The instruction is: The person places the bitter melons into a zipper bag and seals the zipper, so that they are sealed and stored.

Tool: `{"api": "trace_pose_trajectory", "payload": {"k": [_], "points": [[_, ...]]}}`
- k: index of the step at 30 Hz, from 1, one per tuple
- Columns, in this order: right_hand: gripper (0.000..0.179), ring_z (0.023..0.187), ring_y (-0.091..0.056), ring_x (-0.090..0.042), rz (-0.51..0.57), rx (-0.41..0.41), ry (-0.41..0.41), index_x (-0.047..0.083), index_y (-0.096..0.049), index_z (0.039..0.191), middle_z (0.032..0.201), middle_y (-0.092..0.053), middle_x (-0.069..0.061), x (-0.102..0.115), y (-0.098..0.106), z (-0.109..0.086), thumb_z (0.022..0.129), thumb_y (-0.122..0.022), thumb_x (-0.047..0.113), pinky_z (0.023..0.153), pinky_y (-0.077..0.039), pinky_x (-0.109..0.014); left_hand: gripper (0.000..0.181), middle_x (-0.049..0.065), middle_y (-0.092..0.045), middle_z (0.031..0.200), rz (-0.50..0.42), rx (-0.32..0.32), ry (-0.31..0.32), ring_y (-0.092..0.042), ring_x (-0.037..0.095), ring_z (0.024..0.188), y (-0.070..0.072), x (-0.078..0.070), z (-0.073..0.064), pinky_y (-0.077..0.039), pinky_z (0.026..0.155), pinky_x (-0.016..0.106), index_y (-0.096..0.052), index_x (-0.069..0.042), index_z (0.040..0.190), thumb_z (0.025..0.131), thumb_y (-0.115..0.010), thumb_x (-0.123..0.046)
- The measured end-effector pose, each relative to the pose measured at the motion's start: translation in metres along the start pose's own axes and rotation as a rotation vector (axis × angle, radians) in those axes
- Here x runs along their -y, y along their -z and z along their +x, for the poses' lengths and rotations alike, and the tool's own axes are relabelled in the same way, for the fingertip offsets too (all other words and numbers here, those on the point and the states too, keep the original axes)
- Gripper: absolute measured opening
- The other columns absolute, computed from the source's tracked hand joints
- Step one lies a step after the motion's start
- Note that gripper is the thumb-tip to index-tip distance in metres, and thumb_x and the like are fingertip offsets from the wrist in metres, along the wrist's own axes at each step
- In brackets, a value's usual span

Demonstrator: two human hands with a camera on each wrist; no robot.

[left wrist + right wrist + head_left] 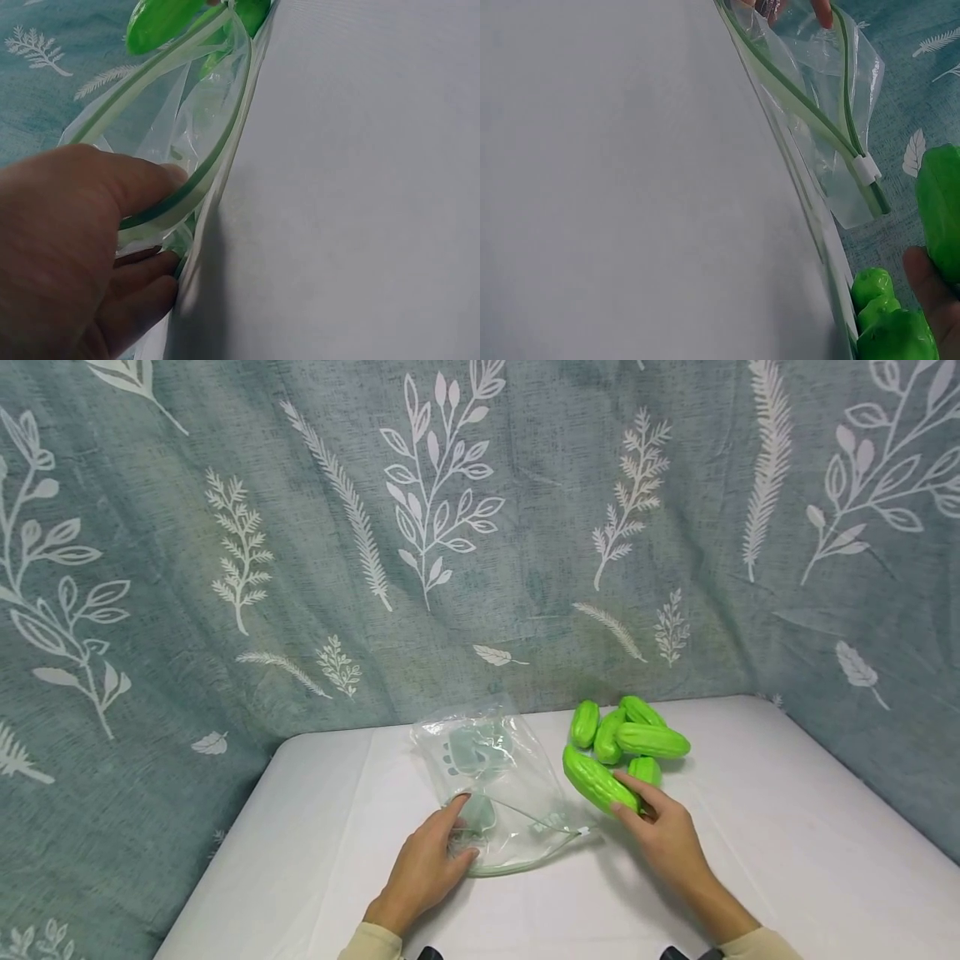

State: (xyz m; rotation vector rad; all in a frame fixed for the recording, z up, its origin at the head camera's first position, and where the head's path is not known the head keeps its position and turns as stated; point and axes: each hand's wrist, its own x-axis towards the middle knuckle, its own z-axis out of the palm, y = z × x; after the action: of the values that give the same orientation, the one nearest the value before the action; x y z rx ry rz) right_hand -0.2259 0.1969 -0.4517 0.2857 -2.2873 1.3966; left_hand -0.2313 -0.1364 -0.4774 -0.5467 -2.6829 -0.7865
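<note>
Worktop (810,852) passable along its left and right edges
A clear bag (517,777) blocks the middle up to the far edge, heaped cucumbers (652,740) the stretch right of it; a curtain (465,635) rises behind; a slim gap separates bag and held cucumber (595,778); the left grip (426,863) crowds the bag's mouth

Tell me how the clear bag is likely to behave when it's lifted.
The clear bag will probably flop and fold, since it looks thin and creased. Its green rim may be somewhat stiffer, as it holds a smooth curve. The bag could also feel slippery, judging by its glossy highlights.
</note>
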Motion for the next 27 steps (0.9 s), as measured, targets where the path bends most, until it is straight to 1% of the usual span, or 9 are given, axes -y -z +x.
{"api": "trace_pose_trajectory", "payload": {"k": [3,6,16,20,24,27], "points": [[0.044,0.112,-0.057,-0.004,0.018,0.013,0.017,0.001,-0.061,0.135,0.132,-0.062,-0.020,0.000,-0.002,-0.001,0.093,-0.071,0.010,0.083,-0.049,-0.010,0.078,0.001,-0.068,0.116,0.005,0.000,0.005,-0.065,0.020,0.107,0.000,0.000,0.000,-0.053,0.091,0.043,-0.041,-0.019,0.153,0.085,-0.079,-0.026],[0.044,0.109,-0.056,0.001,0.023,0.016,0.025,0.002,-0.062,0.135,0.131,-0.062,-0.019,0.001,-0.004,-0.003,0.093,-0.071,0.009,0.083,-0.050,-0.010,0.078,0.001,-0.068,0.116,0.012,0.000,0.006,-0.065,0.020,0.108,0.000,-0.001,0.000,-0.053,0.091,0.044,-0.041,-0.019,0.153,0.085,-0.079,-0.026],[0.043,0.110,-0.060,-0.011,0.048,0.055,0.008,0.004,-0.063,0.134,0.131,-0.063,-0.017,0.005,-0.009,-0.007,0.093,-0.071,0.010,0.083,-0.052,-0.014,0.078,0.001,-0.069,0.116,0.018,0.001,0.007,-0.066,0.022,0.108,0.000,-0.002,0.000,-0.054,0.091,0.044,-0.042,-0.019,0.152,0.084,-0.079,-0.026],[0.043,0.111,-0.059,-0.012,0.063,0.059,0.010,0.004,-0.063,0.134,0.131,-0.063,-0.017,0.005,-0.011,-0.008,0.093,-0.072,0.009,0.084,-0.052,-0.014,0.077,0.001,-0.069,0.115,0.011,0.001,0.006,-0.065,0.021,0.108,0.000,-0.002,0.000,-0.053,0.091,0.044,-0.042,-0.019,0.152,0.084,-0.079,-0.025],[0.043,0.113,-0.059,-0.014,0.056,0.049,0.024,0.005,-0.062,0.135,0.131,-0.063,-0.018,0.006,-0.011,-0.009,0.093,-0.072,0.009,0.084,-0.051,-0.014,0.077,0.001,-0.069,0.115,0.006,0.003,0.005,-0.065,0.021,0.108,0.000,-0.002,0.000,-0.054,0.090,0.044,-0.042,-0.019,0.152,0.085,-0.079,-0.025],[0.044,0.113,-0.059,-0.013,0.050,0.039,0.036,0.005,-0.062,0.136,0.131,-0.062,-0.019,0.007,-0.011,-0.009,0.093,-0.071,0.010,0.084,-0.052,-0.014,0.076,0.001,-0.070,0.114,0.007,0.000,0.007,-0.066,0.021,0.107,0.000,-0.001,0.000,-0.054,0.089,0.044,-0.043,-0.019,0.152,0.085,-0.078,-0.025]]}}
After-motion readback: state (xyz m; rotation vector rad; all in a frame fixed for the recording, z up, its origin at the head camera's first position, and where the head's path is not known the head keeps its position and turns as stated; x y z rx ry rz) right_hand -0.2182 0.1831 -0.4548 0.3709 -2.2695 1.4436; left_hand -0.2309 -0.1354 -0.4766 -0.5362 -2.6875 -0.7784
